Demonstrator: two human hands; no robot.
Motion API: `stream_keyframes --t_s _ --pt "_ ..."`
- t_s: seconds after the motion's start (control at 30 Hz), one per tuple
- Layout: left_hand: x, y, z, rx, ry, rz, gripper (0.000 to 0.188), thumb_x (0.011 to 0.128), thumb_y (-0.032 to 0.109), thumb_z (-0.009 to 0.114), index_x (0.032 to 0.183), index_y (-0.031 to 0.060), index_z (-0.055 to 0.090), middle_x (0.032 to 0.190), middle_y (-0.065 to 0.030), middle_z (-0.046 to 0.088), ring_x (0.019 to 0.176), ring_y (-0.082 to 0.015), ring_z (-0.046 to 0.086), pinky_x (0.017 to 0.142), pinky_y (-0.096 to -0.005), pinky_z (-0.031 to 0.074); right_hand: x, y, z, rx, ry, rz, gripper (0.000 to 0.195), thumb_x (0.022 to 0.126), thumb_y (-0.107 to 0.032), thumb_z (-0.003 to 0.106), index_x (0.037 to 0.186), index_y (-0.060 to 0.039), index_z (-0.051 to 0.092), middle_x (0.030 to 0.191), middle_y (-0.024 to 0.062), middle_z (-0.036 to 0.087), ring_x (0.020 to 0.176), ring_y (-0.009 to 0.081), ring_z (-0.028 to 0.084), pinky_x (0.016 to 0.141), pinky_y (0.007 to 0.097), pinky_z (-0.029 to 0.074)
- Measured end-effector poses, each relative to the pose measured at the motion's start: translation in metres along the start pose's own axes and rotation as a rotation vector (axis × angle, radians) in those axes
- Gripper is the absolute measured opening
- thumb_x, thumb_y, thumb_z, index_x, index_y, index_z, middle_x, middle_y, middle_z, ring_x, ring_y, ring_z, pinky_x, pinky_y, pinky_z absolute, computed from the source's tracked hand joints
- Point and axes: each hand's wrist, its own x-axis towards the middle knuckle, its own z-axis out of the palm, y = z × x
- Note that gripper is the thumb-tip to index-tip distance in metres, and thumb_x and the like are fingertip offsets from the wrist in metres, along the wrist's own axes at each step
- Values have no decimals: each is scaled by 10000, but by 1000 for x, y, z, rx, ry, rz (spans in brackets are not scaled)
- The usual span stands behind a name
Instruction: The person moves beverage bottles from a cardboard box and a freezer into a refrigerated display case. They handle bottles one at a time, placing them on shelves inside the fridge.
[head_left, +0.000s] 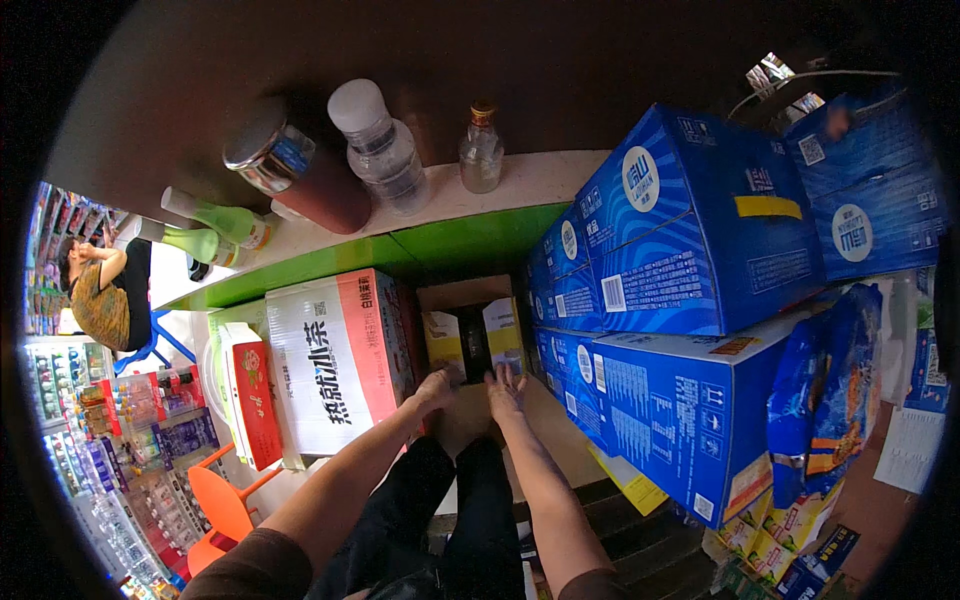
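Between stacked cartons, an open cardboard box (465, 292) sits in front of my legs. Inside it I see yellow and white packs (501, 330) on either side of a dark gap. My left hand (437, 388) is at the box's near left, slightly blurred, with nothing visible in it. My right hand (508, 391) is at the near right with its fingers spread and nothing visible in them. Whether either hand touches the cardboard is unclear. Close to my left hand stands a white and pink drink carton (326, 360).
Blue beer cartons (645, 232) are stacked on the right, beside a blue plastic bag (821, 405). A ledge (521, 166) carries a glass bottle (481, 154), a clear plastic bottle (386, 157), a tumbler (322, 187) and green bottles. Leftward are an orange chair (217, 499) and a seated person (112, 300).
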Motion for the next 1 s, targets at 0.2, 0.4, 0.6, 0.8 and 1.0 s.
stream_keyframes --t_s 0.2,0.4,0.6,0.8,1.0 --pt "46 -53 -21 37 91 -122 550 747 38 569 1283 -14 457 1253 -271 502 1190 -404 464 998 -439 403 18 -4 1 -95 -186 10 377 914 -187 483 1287 -184 534 1420 92 401 1339 285 321 1050 612 255" --pt "71 3 -85 301 475 -2 921 701 83 691 1475 101 193 1512 -225 179 1354 -468 221 1113 -480 286 40 -7 14 84 -201 96 405 938 -214 438 1337 -151 467 1430 102 386 1353 352 289 994 613 352" --pt "92 0 -107 350 230 -173 769 822 140 591 1483 130 199 1485 -195 256 1357 -400 258 1046 -536 311 53 -6 -19 299 -103 24 502 930 -134 495 1415 -138 365 1507 132 259 1403 353 189 1059 521 346" --pt "117 -69 -56 397 162 9 712 868 301 589 1482 240 235 1427 -178 371 1285 -352 400 1013 -581 315 62 -12 22 17 232 29 652 907 -189 542 1482 -147 240 1538 152 180 1422 345 166 1099 491 295" --pt "108 -62 20 109 39 44 659 900 441 517 1475 232 272 1384 -132 434 1216 -323 463 1024 -524 324 51 1 42 -72 152 -94 663 962 -221 469 1511 -131 109 1557 152 118 1439 347 82 1137 511 212"
